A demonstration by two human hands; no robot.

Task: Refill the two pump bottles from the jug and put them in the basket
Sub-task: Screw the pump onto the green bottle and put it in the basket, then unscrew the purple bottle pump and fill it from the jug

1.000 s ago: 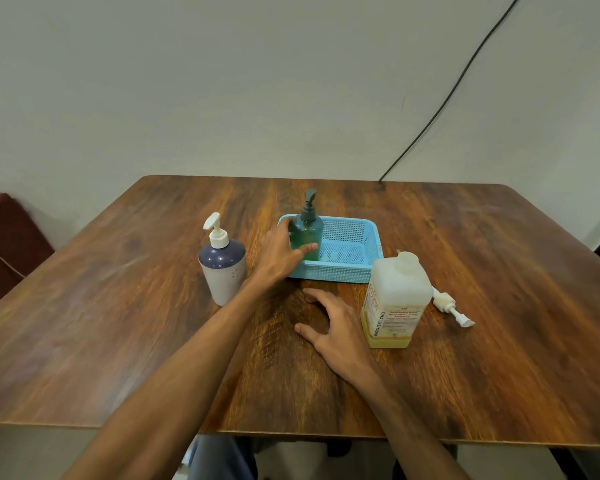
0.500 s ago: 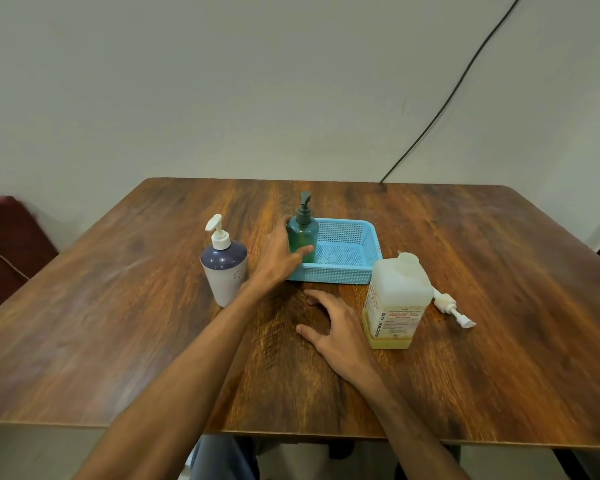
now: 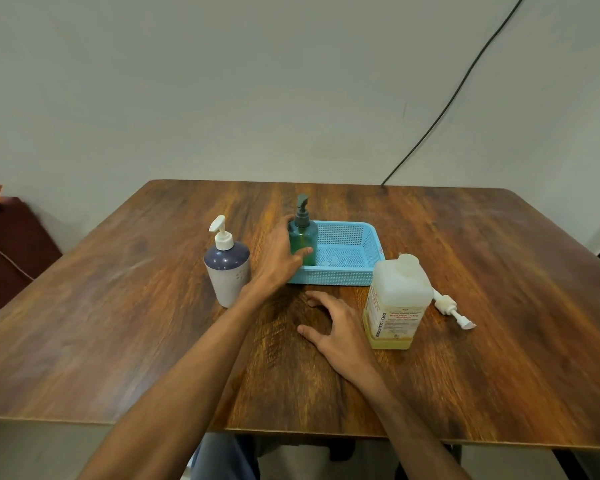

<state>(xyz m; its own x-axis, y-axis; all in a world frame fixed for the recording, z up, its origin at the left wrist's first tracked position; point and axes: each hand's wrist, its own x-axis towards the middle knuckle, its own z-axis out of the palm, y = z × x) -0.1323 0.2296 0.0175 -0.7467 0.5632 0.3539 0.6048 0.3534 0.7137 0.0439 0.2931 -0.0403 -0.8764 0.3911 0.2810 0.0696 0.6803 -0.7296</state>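
A green pump bottle (image 3: 305,239) stands upright in the left end of the blue mesh basket (image 3: 347,251), and my left hand (image 3: 280,256) is wrapped around its body. A white and dark blue pump bottle (image 3: 226,266) stands on the table just left of my left wrist. The pale jug (image 3: 397,303), with a little yellow liquid at the bottom and no cap, stands in front of the basket's right corner. My right hand (image 3: 336,332) lies flat on the table, fingers spread, just left of the jug.
A loose white pump head (image 3: 451,308) lies on the wooden table (image 3: 118,306) right of the jug. A black cable (image 3: 447,105) runs down the wall behind. A dark red seat (image 3: 4,244) sits off the table's left side.
The left hand has kept its hold on the green bottle in the basket's left end. The right hand has stayed flat on the table. The view has shifted slightly.
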